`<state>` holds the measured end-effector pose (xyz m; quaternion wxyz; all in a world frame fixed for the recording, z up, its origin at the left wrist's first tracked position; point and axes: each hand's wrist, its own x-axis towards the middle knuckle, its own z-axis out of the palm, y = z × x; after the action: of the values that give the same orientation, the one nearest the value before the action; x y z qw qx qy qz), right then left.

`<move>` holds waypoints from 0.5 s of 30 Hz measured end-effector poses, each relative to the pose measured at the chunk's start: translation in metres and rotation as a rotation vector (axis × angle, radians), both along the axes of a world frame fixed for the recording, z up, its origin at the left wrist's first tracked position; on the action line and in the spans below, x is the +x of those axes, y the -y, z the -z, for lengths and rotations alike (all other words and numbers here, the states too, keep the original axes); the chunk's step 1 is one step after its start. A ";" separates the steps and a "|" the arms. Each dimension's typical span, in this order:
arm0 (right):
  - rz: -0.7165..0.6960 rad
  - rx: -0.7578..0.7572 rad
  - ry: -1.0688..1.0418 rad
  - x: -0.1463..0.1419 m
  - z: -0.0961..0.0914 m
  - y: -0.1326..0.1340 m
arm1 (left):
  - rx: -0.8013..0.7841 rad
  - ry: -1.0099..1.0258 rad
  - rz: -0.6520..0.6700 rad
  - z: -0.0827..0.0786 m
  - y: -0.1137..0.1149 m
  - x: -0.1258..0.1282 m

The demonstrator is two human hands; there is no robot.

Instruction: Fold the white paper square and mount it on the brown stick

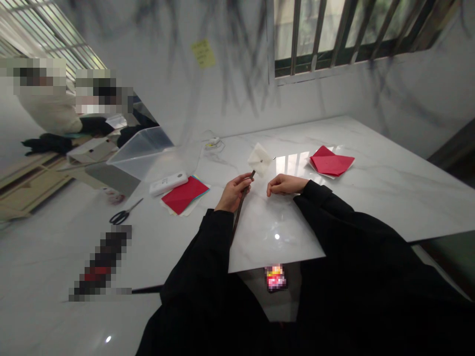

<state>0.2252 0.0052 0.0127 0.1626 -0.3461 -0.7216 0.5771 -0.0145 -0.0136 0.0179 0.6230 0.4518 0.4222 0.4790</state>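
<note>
White paper piece [258,154] (my landmark below) at the upper end of a dark stick [239,212], ahead of me over the pale table [386,163]. A dark spot [261,160] shows near its middle (pin or hole, cannot tell at this blur). A tiny dark speck [274,158] shows just off its right edge, unidentified.

Risk, my judgement: the paper looks light and seems carried only at the stick's end, so a knock or a roll of the stick could make it swing, crease or slip loose. Pressing hard around the dark spot might tear it. How the two are joined is not visible; a weak join would make this worse.

Pose: my left hand [234,192] is just below the white paper, fingers and thumb clamped on the stick, which slants down toward me. My right hand [285,185] is to the lower right of the paper, apart from it, fingers curled in; whether the tips meet or pinch something small, cannot tell.

Farther out: folded red paper [331,161] right of the white paper; red-topped sheets [184,195] to its left and nearer me; scissors [124,212] farther left.
</note>
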 end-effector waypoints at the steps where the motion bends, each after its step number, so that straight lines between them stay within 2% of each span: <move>1: 0.040 0.000 -0.003 0.001 0.000 -0.001 | 0.001 -0.003 0.001 0.000 0.000 0.000; 7: 0.216 0.086 0.028 0.006 0.003 -0.009 | 0.003 -0.005 -0.002 0.000 0.001 0.000; 15: 0.631 0.259 0.159 0.018 0.013 -0.025 | 0.003 -0.008 0.009 -0.001 0.001 0.000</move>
<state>0.2436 0.0302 -0.0007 0.3190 -0.5723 -0.6569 0.3733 -0.0144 -0.0146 0.0190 0.6228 0.4566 0.4219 0.4751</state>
